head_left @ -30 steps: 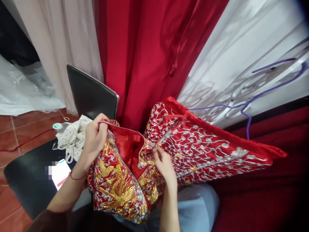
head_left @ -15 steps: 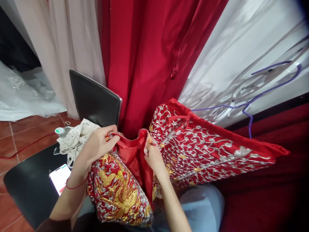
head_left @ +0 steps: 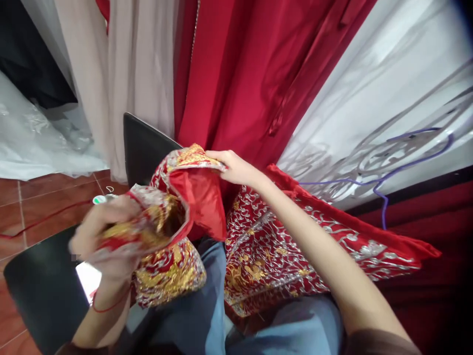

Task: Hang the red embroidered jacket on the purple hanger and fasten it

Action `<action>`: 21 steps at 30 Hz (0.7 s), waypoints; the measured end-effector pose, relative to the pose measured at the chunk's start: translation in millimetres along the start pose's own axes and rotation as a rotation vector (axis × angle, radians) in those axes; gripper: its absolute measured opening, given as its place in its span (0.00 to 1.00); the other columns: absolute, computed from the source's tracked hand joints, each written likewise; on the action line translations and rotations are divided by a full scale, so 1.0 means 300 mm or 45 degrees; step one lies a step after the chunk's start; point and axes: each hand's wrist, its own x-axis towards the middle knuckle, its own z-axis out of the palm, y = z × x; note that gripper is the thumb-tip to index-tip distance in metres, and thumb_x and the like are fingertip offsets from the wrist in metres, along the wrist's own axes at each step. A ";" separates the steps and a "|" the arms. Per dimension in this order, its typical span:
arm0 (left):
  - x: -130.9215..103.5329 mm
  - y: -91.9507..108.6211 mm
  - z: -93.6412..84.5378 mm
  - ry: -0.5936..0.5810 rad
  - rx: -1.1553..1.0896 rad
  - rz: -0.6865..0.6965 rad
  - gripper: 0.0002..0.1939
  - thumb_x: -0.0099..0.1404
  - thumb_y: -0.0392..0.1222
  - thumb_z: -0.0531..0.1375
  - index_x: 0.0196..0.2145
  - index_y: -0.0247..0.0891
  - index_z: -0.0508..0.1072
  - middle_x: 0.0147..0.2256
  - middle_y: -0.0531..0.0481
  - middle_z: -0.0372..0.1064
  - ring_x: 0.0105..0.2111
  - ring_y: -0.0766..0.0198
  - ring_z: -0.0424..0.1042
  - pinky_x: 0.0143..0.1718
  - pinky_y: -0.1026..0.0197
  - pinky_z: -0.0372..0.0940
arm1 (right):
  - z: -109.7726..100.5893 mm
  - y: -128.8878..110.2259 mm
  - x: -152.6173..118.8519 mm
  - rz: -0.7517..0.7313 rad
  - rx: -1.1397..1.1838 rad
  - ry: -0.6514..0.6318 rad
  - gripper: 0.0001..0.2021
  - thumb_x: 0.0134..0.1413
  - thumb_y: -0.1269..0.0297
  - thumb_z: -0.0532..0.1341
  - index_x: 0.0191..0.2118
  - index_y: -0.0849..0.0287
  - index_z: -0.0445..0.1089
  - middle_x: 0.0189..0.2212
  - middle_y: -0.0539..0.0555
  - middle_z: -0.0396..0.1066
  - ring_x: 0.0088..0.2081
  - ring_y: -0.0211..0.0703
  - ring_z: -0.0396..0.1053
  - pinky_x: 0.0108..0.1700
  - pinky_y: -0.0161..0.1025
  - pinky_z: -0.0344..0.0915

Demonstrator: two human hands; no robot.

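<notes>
I see the embroidered garment between the left hand, clutching it near left, and the right hand, pinching its far edge

garment between left hand and right hand | phone on chair seat, left | chair back and curtain behind garment | second cloth right of garment | hanger behind

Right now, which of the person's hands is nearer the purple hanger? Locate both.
Right. The right hand, holding the embroidered cloth, is left of the purple hanger in the picture; the left hand is much farther left and lower.
</notes>
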 end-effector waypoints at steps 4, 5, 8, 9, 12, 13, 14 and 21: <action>0.081 0.062 0.051 -0.097 0.062 0.082 0.08 0.59 0.39 0.56 0.37 0.44 0.71 0.30 0.50 0.70 0.37 0.56 0.72 0.39 0.56 0.68 | 0.003 0.087 -0.067 0.263 -0.328 -0.301 0.12 0.49 0.82 0.53 0.32 0.62 0.71 0.25 0.48 0.69 0.29 0.34 0.64 0.37 0.32 0.56; 0.093 0.073 0.058 -0.124 0.079 0.104 0.09 0.59 0.38 0.56 0.38 0.44 0.71 0.31 0.50 0.70 0.37 0.56 0.72 0.40 0.56 0.68 | 0.003 0.087 -0.078 0.325 -0.429 -0.321 0.11 0.51 0.80 0.54 0.32 0.62 0.72 0.26 0.49 0.70 0.30 0.35 0.66 0.37 0.33 0.56; 0.105 0.090 0.067 -0.211 0.121 0.184 0.11 0.58 0.35 0.54 0.38 0.43 0.71 0.33 0.50 0.72 0.37 0.57 0.72 0.39 0.56 0.68 | -0.047 0.063 -0.093 0.527 -0.770 -0.251 0.10 0.60 0.71 0.56 0.41 0.58 0.75 0.34 0.55 0.75 0.36 0.41 0.71 0.38 0.35 0.58; 0.103 0.094 0.068 -0.224 0.118 0.215 0.12 0.58 0.33 0.53 0.38 0.43 0.71 0.33 0.50 0.72 0.36 0.57 0.72 0.39 0.56 0.67 | -0.085 0.056 -0.095 0.602 -0.884 -0.183 0.11 0.61 0.68 0.56 0.44 0.57 0.75 0.36 0.57 0.75 0.38 0.44 0.72 0.39 0.37 0.59; 0.094 0.105 0.067 -0.113 0.045 0.264 0.10 0.61 0.34 0.52 0.37 0.43 0.71 0.34 0.49 0.72 0.37 0.57 0.71 0.39 0.56 0.67 | -0.243 0.049 -0.122 0.792 -1.135 0.184 0.15 0.60 0.65 0.57 0.51 0.57 0.73 0.41 0.60 0.76 0.43 0.49 0.72 0.43 0.41 0.62; 0.092 0.108 0.069 -0.026 0.017 0.243 0.08 0.63 0.35 0.53 0.37 0.42 0.71 0.34 0.48 0.72 0.37 0.57 0.71 0.40 0.57 0.66 | -0.298 0.048 -0.139 0.825 -1.180 0.330 0.16 0.60 0.66 0.57 0.52 0.58 0.72 0.42 0.61 0.76 0.44 0.50 0.72 0.43 0.42 0.62; 0.091 0.110 0.073 0.055 -0.005 0.203 0.07 0.66 0.37 0.53 0.37 0.42 0.71 0.34 0.48 0.72 0.37 0.58 0.71 0.40 0.57 0.66 | -0.347 0.047 -0.162 0.851 -1.210 0.445 0.18 0.59 0.67 0.57 0.54 0.60 0.71 0.43 0.62 0.75 0.45 0.50 0.72 0.43 0.42 0.62; 0.122 0.071 0.158 -0.121 0.153 -0.145 0.12 0.72 0.46 0.49 0.43 0.44 0.72 0.39 0.50 0.77 0.36 0.58 0.74 0.36 0.60 0.62 | -0.418 0.044 -0.393 1.109 -1.153 0.031 0.14 0.51 0.66 0.57 0.39 0.62 0.79 0.34 0.61 0.76 0.41 0.51 0.74 0.40 0.42 0.62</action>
